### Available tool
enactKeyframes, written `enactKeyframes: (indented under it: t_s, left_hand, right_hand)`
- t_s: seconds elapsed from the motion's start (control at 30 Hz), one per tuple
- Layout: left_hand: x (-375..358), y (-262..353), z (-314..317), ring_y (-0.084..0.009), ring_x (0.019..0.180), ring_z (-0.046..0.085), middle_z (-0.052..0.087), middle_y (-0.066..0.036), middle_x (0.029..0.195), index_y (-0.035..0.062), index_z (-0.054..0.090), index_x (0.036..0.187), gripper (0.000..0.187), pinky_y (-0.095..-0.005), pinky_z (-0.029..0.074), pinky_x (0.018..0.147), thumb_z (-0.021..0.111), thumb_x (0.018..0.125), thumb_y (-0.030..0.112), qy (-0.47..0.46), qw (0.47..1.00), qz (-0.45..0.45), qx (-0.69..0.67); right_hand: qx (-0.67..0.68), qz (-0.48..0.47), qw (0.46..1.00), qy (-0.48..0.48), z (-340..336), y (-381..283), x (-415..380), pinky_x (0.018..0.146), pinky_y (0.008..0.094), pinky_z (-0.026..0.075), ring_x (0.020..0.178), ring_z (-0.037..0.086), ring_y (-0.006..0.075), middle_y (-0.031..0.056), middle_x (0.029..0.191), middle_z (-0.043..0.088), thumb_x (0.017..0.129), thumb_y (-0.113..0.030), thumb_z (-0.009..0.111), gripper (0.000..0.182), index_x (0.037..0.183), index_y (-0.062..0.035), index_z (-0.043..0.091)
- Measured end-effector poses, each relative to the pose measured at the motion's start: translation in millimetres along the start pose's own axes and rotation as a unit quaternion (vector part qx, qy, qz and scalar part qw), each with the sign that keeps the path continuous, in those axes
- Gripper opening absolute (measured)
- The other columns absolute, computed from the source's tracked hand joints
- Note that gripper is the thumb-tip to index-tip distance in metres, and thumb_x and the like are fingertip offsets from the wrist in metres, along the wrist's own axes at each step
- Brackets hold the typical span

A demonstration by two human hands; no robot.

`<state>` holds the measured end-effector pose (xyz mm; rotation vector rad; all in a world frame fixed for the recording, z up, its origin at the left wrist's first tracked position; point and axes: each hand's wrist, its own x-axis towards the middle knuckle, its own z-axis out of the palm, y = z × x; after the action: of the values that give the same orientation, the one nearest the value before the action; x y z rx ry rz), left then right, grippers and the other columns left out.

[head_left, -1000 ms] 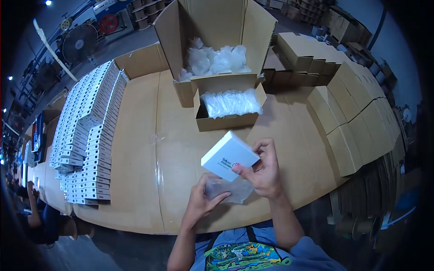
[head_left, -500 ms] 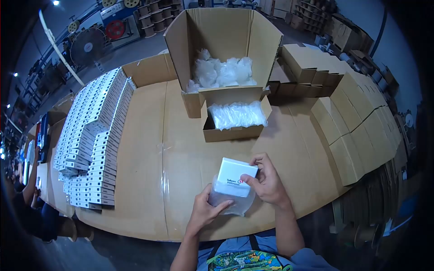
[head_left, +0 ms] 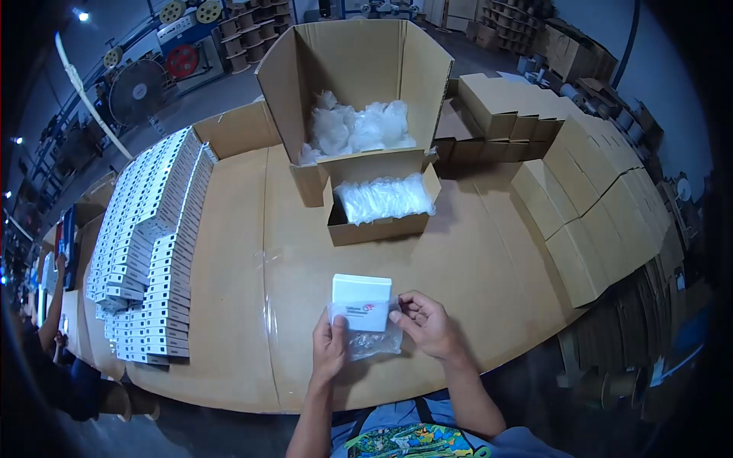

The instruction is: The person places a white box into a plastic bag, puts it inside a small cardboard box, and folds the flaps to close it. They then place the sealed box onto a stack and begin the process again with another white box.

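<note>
A: Report the position of the white box (head_left: pixel 361 301).

B: It lies flat on the table (head_left: pixel 489 267), near the front edge, directly ahead of the person. Its near end sits inside the mouth of a clear plastic bag (head_left: pixel 368 338); its far end is bare. Printed lettering with a red mark shows through the plastic.

A: State of the left hand (head_left: pixel 330 353)?

B: Closed in a pinch on the left edge of the clear plastic bag, thumb on top, beside the near left corner of the white box.

A: State of the right hand (head_left: pixel 427 327)?

B: Fingers curled, fingertips pinching the right edge of the bag mouth, just beside the box's near right corner. Whether they also touch the box itself cannot be determined.

A: Surrounding items?

B: Farther back on the table stands a small open carton (head_left: pixel 379 219) filled with clear bags. Touching it from behind is a large open carton (head_left: pixel 359 69) holding crumpled plastic. To the left, well apart from the hands, white boxes are stacked in long rows (head_left: pixel 149 237). To the right, closed brown cartons (head_left: pixel 588 191) stand in rows along the table edge. Another person (head_left: pixel 53 359) is partly visible at the far left edge.
</note>
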<state>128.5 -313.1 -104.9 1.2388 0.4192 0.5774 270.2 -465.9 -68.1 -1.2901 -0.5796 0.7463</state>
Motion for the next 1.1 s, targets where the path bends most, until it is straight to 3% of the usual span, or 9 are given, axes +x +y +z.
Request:
enactKeyframes:
  t_s: [0.03,0.1,0.27,0.4,0.6,0.73,0.77,0.97,1.1]
  left_hand:
    - [1.1,-1.5,0.5,-0.0132,0.11,0.059,0.066,-0.007,0.121,-0.0031,0.055,0.135,0.041,-0.0299,0.047,0.097,0.043,0.112,0.029,-0.001,1.0,0.01,-0.006]
    - [3.1,-4.5,-4.4,-0.0174,0.121,0.057,0.062,-0.011,0.131,-0.0042,0.052,0.141,0.051,-0.0321,0.043,0.106,0.035,0.113,0.034,-0.001,1.0,0.008,0.011]
    - [-1.1,13.2,2.5,-0.0251,0.134,0.052,0.058,-0.017,0.142,-0.0056,0.05,0.145,0.053,-0.0358,0.036,0.116,0.036,0.113,0.034,0.026,0.994,0.078,0.073]
    - [0.4,18.6,5.3,-0.0271,0.132,0.054,0.058,-0.02,0.141,-0.0048,0.047,0.147,0.055,-0.0393,0.039,0.114,0.036,0.112,0.037,-0.009,0.989,0.115,0.093]
    - [1.5,2.3,11.3,-0.0287,0.127,0.058,0.059,-0.021,0.138,-0.0066,0.043,0.15,0.06,-0.0409,0.043,0.111,0.038,0.112,0.039,0.009,0.992,0.117,-0.053]
    - [1.9,0.5,12.3,-0.0262,0.126,0.057,0.06,-0.02,0.135,-0.0076,0.041,0.151,0.064,-0.04,0.043,0.109,0.039,0.111,0.043,0.012,0.995,0.093,-0.036]
    - [2.3,-2.2,13.3,-0.0242,0.124,0.057,0.061,-0.019,0.132,-0.0058,0.04,0.152,0.064,-0.0388,0.044,0.108,0.041,0.111,0.042,0.03,0.996,0.079,-0.018]
    - [0.4,23.8,13.5,-0.0204,0.113,0.061,0.065,-0.014,0.121,-0.0025,0.058,0.132,0.033,-0.0358,0.049,0.1,0.061,0.102,0.011,-0.048,0.999,0.023,-0.01]
    - [-0.1,20.2,7.4,-0.0163,0.106,0.062,0.067,-0.011,0.113,-0.0011,0.064,0.113,0.016,-0.0288,0.05,0.09,0.064,0.098,0.003,-0.068,0.998,0.003,-0.019]
  right_hand:
    - [-0.009,-0.02,0.999,0.036,2.5,11.4,-0.7,0.081,0.0223,0.052,0.092,0.063,0.0061,0.0021,0.098,0.067,0.097,0.001,0.066,0.012,0.108,0.0025,0.062]
    - [0.001,-0.038,0.998,0.049,8.6,11.5,-1.1,0.081,0.0224,0.051,0.091,0.062,0.0061,0.0021,0.097,0.067,0.097,0.002,0.066,0.01,0.107,0.0025,0.062]
    - [0.012,-0.086,0.995,0.058,7.8,15.0,-4.4,0.085,0.0245,0.051,0.094,0.063,0.0085,0.0036,0.098,0.067,0.096,0.006,0.065,0.009,0.104,0.0022,0.06]
    - [0.065,-0.108,0.991,0.034,3.4,8.9,-4.4,0.092,0.0275,0.052,0.103,0.065,0.0126,0.0139,0.113,0.071,0.097,0.004,0.064,0.011,0.106,0.0023,0.06]
    - [0.116,-0.051,0.991,0.032,11.0,-4.2,-7.7,0.099,0.0306,0.051,0.11,0.064,0.0169,0.0175,0.128,0.065,0.098,-0.005,0.067,0.022,0.117,0.0007,0.058]
    - [0.018,-0.015,1.0,-0.021,17.4,-2.9,-10.2,0.096,0.0311,0.056,0.113,0.062,0.0145,0.0113,0.131,0.061,0.099,-0.012,0.068,0.04,0.134,-0.0012,0.052]
    - [0.093,0.036,0.995,-0.022,19.8,5.9,-10.5,0.089,0.0286,0.059,0.111,0.062,0.0128,0.0074,0.125,0.061,0.1,-0.013,0.067,0.041,0.137,-0.0028,0.053]
    - [0.108,0.032,0.993,-0.017,14.9,14.5,-14.7,0.089,0.0276,0.058,0.108,0.062,0.0107,0.0062,0.12,0.065,0.103,-0.013,0.063,0.024,0.125,-0.0037,0.063]
    - [0.119,-0.005,0.992,-0.047,10.7,16.0,-13.1,0.092,0.0264,0.052,0.104,0.063,0.0129,0.0099,0.123,0.067,0.103,-0.009,0.061,0.013,0.112,-0.0012,0.067]
